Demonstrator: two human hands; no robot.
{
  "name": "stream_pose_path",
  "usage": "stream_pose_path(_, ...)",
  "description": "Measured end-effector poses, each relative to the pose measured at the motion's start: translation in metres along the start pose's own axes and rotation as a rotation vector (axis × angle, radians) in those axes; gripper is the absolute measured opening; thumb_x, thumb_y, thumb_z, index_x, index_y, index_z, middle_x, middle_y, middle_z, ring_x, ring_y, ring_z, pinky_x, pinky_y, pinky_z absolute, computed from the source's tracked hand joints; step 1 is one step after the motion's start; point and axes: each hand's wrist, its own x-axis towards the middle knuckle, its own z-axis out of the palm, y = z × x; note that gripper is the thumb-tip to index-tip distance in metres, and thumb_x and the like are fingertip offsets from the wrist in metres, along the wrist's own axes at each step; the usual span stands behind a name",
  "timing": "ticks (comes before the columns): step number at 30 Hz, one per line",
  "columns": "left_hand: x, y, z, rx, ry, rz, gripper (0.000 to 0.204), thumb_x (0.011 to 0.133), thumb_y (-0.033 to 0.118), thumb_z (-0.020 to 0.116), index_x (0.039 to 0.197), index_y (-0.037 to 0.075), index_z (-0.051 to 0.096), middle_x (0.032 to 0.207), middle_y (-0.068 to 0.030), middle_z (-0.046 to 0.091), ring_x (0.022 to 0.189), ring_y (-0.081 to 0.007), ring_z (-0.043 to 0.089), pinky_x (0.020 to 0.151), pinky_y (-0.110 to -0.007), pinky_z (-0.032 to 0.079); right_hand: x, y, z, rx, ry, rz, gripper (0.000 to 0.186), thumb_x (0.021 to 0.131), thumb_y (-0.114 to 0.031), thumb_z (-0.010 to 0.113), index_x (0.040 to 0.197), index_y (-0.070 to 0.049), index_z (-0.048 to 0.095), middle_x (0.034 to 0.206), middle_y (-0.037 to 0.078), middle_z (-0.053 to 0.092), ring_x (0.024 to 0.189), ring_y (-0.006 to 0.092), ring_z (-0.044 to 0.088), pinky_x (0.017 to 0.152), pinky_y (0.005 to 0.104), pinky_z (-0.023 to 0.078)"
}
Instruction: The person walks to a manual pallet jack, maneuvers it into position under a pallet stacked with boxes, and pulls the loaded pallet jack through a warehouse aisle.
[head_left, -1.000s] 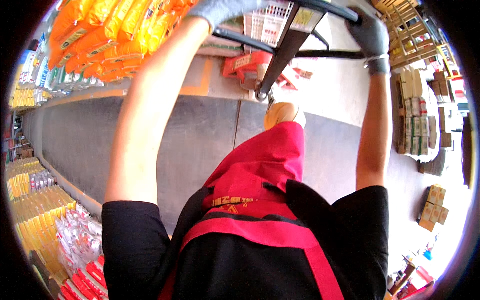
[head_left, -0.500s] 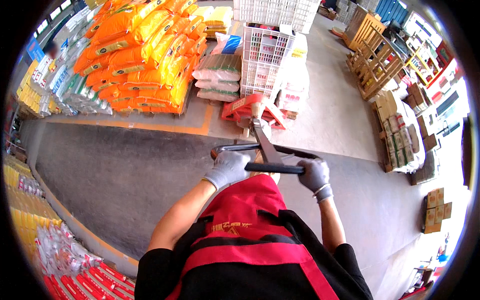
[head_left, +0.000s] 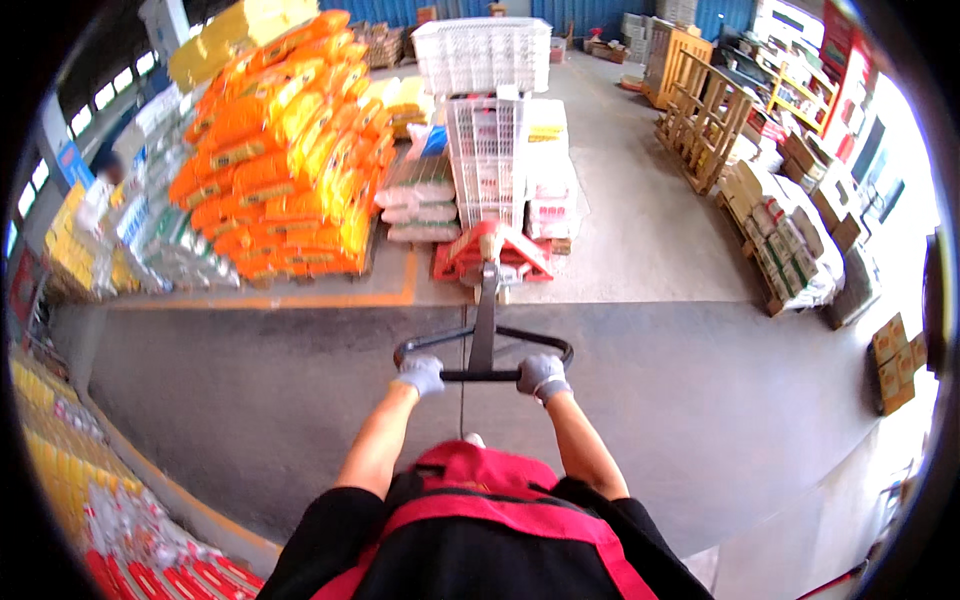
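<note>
Ahead of me stands a red pallet jack (head_left: 462, 254) whose dark handle (head_left: 482, 376) reaches back toward my body. My left hand (head_left: 421, 374), in a grey glove, is closed around the left end of its near bar. On the right end of the same bar my right hand (head_left: 543, 376), gloved too, is wrapped tight. Both arms stretch forward. Behind the red base rises a stack of white plastic crates (head_left: 487, 150), with white sacks (head_left: 419, 195) on its left and more white sacks (head_left: 550, 190) on its right.
A tall pile of orange sacks (head_left: 285, 170) stands left of the crates, beside an orange floor line (head_left: 350, 299). To the right are a wooden pallet rack (head_left: 705, 115), a pallet of packages (head_left: 785, 250) and cardboard boxes (head_left: 895, 362). Red and yellow packs (head_left: 90, 460) line the near left.
My arms have stretched out and the handle sits farther from my body, more squarely in front. The view has tilted up, showing more of the far wall. Both hands kept their grip.
</note>
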Motion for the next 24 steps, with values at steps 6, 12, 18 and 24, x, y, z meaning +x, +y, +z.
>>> stream_pose_path(6,-0.08,0.029,-0.002,-0.11,0.016,-0.062,0.027,0.071,0.028,0.058,0.09,0.013,0.071,0.089,-0.0145,0.068,0.087,-0.0318,0.066,0.078,-0.045,0.05,-0.069,-0.016,-0.004,0.077,0.005,-0.047,0.02,0.07,-0.023,0.059,0.08,-0.012,0.072,0.08,0.014,0.069,0.078,0.0287,0.068,0.069,0.0392,0.051)
stream_pose_path(12,-0.139,0.05,0.009,-0.11,0.022,-0.043,0.022,0.072,0.026,0.058,0.085,0.013,0.07,0.083,-0.0156,0.068,0.082,-0.0335,0.066,0.077,-0.044,0.05,-0.131,-0.021,0.007,0.106,0.096,-0.119,0.015,0.072,-0.025,0.057,0.075,-0.015,0.068,0.069,0.011,0.066,0.066,0.0303,0.066,0.062,0.0432,0.05)
stream_pose_path(18,-0.194,0.069,0.029,-0.143,0.075,0.023,0.02,0.072,0.028,0.059,0.079,0.011,0.069,0.076,-0.0166,0.067,0.076,-0.0342,0.065,0.073,-0.045,0.049,-0.186,-0.037,0.023,0.128,0.108,-0.088,0.011,0.069,-0.023,0.059,0.073,-0.015,0.066,0.067,0.011,0.065,0.065,0.03,0.066,0.061,0.0433,0.049)
stream_pose_path(24,-0.243,0.063,0.062,-0.116,0.144,0.071,0.02,0.073,0.031,0.061,0.074,0.013,0.07,0.068,-0.0145,0.065,0.068,-0.0325,0.066,0.069,-0.045,0.048,-0.236,-0.073,0.038,0.127,0.078,-0.072,0.012,0.071,-0.022,0.059,0.074,-0.013,0.066,0.068,0.013,0.066,0.066,0.0304,0.066,0.061,0.0424,0.05)
